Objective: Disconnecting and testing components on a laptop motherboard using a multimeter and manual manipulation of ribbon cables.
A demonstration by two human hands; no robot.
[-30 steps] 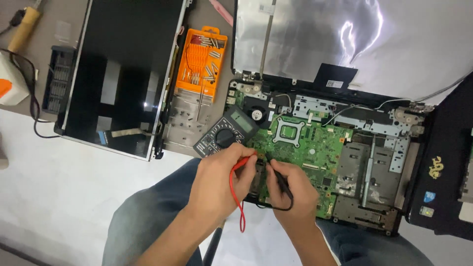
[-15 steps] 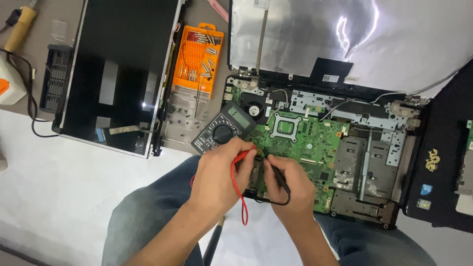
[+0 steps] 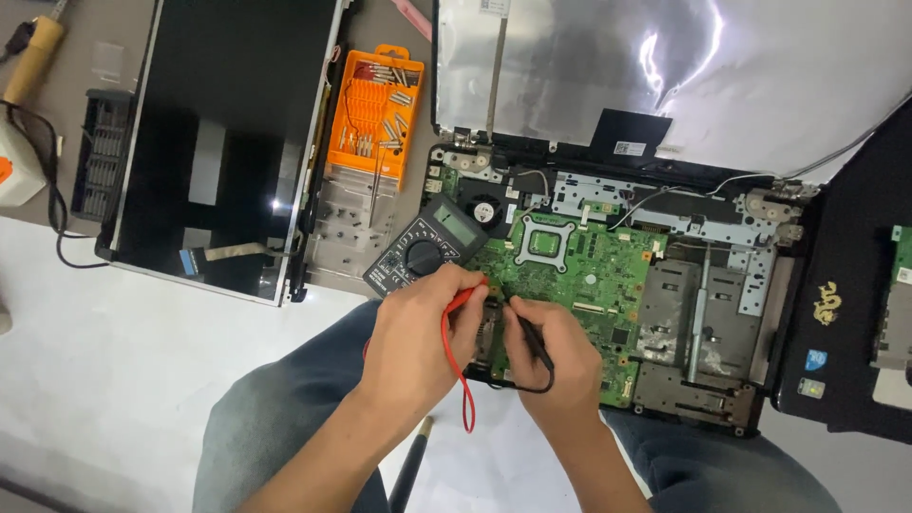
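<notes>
My left hand (image 3: 418, 337) pinches a red test probe (image 3: 463, 299) whose red lead loops down below the wrist. A black test probe (image 3: 530, 334) with a black lead is held in my right hand (image 3: 556, 359). Both probe tips rest close together on the near left part of a green laptop motherboard (image 3: 570, 266), which sits in an opened laptop base (image 3: 703, 313) across my lap. A dark multimeter (image 3: 424, 247) lies tilted just beyond my left hand, at the board's left edge.
A detached laptop screen panel (image 3: 218, 142) lies at the left. An orange screwdriver bit case (image 3: 372, 114) stands open beside it. The grey lid back (image 3: 570, 66) is behind the base. A black laptop cover (image 3: 845, 304) sits at the right, a soldering iron handle (image 3: 33, 59) far left.
The view has shifted a little. Both hands stay on the probes at the same spot of the board, with only slight finger adjustment.
</notes>
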